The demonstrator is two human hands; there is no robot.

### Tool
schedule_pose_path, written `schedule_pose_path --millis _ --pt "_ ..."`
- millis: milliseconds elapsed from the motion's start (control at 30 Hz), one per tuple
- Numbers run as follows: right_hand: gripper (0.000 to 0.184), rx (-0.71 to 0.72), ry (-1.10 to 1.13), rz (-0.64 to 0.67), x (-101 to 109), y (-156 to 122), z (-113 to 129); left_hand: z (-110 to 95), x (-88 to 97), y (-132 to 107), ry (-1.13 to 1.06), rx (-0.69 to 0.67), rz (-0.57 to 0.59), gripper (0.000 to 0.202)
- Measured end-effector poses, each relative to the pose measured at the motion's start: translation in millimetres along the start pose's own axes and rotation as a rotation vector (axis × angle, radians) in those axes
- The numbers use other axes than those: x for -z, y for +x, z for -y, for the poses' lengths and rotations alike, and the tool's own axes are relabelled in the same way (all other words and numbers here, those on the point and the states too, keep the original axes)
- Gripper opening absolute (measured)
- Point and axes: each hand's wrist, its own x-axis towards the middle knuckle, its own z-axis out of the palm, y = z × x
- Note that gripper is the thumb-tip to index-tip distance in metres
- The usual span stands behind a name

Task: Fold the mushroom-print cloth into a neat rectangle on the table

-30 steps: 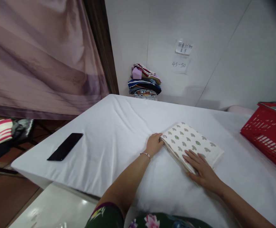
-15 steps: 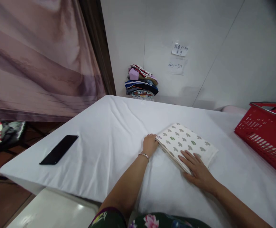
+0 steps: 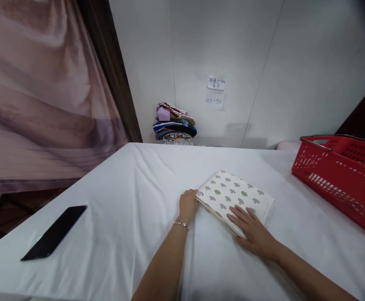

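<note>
A folded white cloth printed with grey mushroom shapes and a few green and purple motifs lies on the white-covered table. At its left corner is my left hand, wearing a bracelet on the wrist, with the fingers curled against that corner; the thumb is hidden. My right hand rests on the cloth's near right part, palm down, its fingers stretched out and slightly spread. Layered edges of the folded fabric show along the side facing me.
To the right stands a red plastic basket with a metal handle. A flat black object lies at the table's left. Beyond the far edge is a stack of folded fabrics. Paper notes hang on the wall; a pinkish curtain hangs at left.
The camera view has tilted up and turned right, so everything sits lower and further left. Both hands stay at the same places on the folded cloth.
</note>
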Motion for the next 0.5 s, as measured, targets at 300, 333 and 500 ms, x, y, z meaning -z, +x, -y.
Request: schedule_pose_path --millis 300,333,500 --pt "0.061 -0.038 0.157 0.088 15.4 3.6 -1.6 6.1 -7.9 -4.3 -0.107 -0.045 -0.093 0.052" --pt "0.06 -0.056 0.182 0.098 20.6 7.2 -0.6 6.2 -9.1 -4.8 -0.119 -0.097 -0.105 0.054" --pt "0.059 -0.159 0.158 -0.012 40.9 54.5 5.2 7.5 -14.5 -5.0 -0.124 -0.256 -0.062 0.056"
